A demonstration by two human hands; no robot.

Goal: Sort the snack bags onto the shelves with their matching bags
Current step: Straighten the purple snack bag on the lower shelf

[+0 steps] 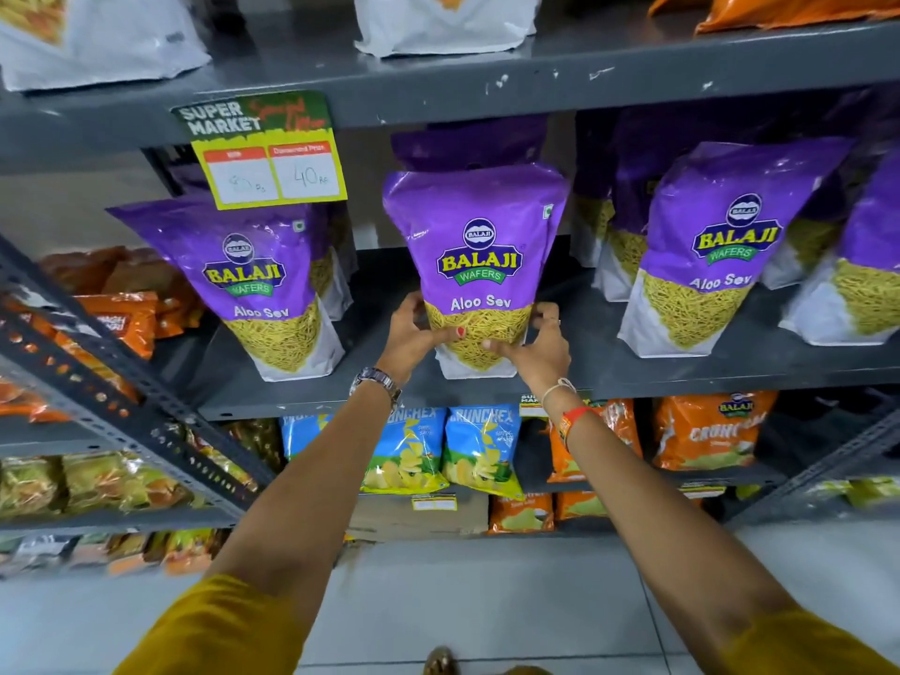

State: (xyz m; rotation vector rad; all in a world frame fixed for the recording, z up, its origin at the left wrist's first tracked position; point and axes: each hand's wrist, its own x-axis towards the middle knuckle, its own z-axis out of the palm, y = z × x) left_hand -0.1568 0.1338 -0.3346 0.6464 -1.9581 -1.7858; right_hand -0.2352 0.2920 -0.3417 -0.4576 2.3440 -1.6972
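A purple Balaji Aloo Sev bag stands upright in the middle of the grey shelf. My left hand grips its lower left side, thumb across the front. My right hand grips its lower right side. Matching purple Aloo Sev bags stand to the left and to the right on the same shelf, with more behind them.
A yellow price tag hangs from the shelf above, which carries white bags. Blue Crunchex bags and orange bags fill the shelf below. A slanted metal rack frame stands at left. Tiled floor lies below.
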